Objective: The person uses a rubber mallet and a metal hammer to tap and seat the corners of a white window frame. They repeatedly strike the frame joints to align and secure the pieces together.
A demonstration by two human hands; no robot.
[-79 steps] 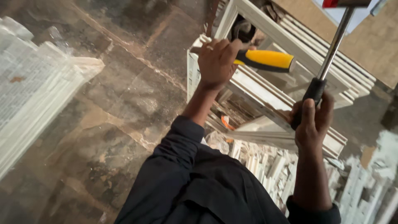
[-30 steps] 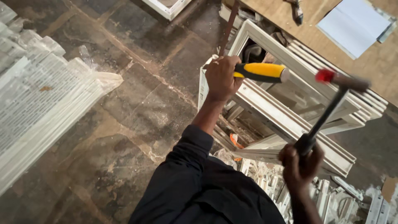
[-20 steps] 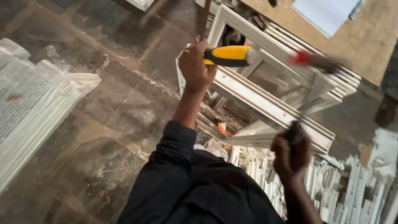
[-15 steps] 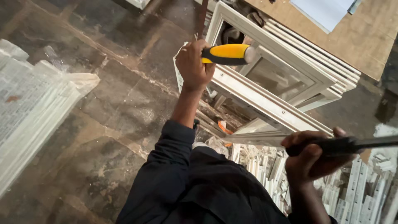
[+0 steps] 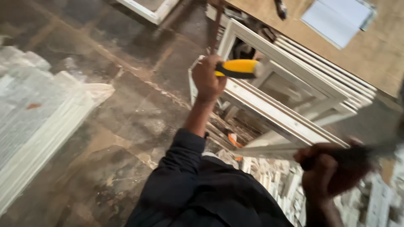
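the left hand (image 5: 207,77) has its grip clamped on a yellow-handled tool (image 5: 237,68), held against the corner of a white window frame (image 5: 290,111) lying over the stone floor (image 5: 105,126). the right hand (image 5: 328,170), blurred, is closed around a dark hammer handle (image 5: 370,152) low beside the frame.

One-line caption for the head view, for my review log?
Left hand holds a yellow-handled tool against a white window frame; right hand, blurred, grips a dark hammer handle.
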